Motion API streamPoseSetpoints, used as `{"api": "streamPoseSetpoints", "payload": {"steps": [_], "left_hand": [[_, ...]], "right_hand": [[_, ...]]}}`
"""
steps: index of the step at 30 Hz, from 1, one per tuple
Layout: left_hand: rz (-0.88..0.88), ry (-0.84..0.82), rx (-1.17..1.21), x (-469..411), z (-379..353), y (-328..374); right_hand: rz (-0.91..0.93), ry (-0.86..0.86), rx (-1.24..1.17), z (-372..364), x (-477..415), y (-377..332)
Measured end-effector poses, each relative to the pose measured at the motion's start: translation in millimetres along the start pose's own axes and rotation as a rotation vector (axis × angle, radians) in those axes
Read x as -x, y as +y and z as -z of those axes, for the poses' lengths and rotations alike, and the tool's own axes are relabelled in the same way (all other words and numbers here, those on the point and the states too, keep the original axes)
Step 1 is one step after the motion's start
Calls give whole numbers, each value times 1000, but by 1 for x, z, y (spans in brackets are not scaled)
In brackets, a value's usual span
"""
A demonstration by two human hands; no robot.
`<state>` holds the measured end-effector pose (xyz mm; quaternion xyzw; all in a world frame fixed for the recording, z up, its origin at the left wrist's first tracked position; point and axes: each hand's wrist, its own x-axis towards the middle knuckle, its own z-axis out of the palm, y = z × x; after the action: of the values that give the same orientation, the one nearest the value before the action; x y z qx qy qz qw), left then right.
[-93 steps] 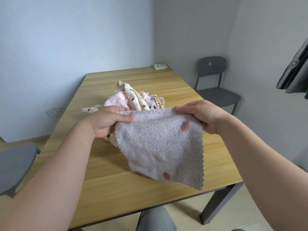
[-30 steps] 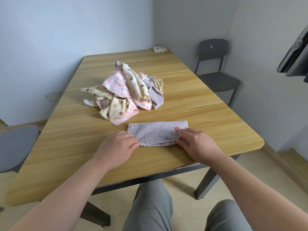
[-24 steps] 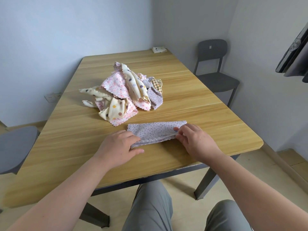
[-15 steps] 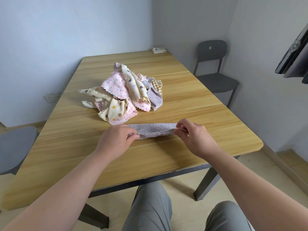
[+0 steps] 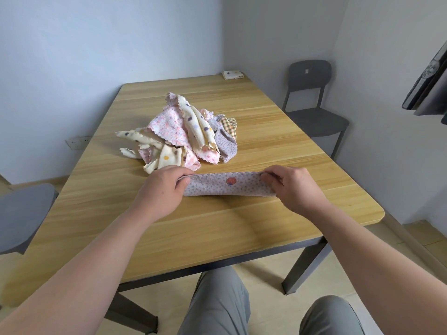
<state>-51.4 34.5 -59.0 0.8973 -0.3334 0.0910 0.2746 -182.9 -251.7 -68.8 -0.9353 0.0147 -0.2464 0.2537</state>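
1. Light wooden rectangular desk point(image 5: 278, 146).
2. Heap of patterned pink, cream and lilac cloths point(image 5: 183, 134) at mid-desk.
3. Lilac dotted cloth point(image 5: 227, 184), seemingly rolled lengthwise, lying near the front edge.
4. Left hand point(image 5: 160, 189) and right hand point(image 5: 294, 187) each pinch one end.

Pale blue-grey walls point(image 5: 72, 56) surround a wooden table point(image 5: 217, 228), a dark grey chair point(image 5: 310, 77) to its right and a beige floor point(image 5: 262, 274).
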Motion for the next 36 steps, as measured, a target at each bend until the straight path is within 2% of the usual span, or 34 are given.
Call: {"api": "streamPoseSetpoints", "payload": {"steps": [6,9,17,20,23,25,31,36], "left_hand": [[151,72,193,-7,7,4],[187,95,339,-9,12,3],[222,81,445,-17,20,1],[182,100,393,-16,22,4],[159,139,336,-8,18,-1],[106,132,282,1,13,-2],[23,-216,131,35,-9,-2],[-74,-218,59,47,-22,-5]], "right_hand": [[-133,9,-43,19,-9,-5],[-218,13,-138,29,-13,-7],[-222,-79,-135,35,-20,-3],[-170,-31,-106,31,-22,1],[-26,111,-32,24,-18,4],[39,131,5,18,-9,8],[101,-79,59,2,32,26],[99,-135,108,-2,48,35]]}}
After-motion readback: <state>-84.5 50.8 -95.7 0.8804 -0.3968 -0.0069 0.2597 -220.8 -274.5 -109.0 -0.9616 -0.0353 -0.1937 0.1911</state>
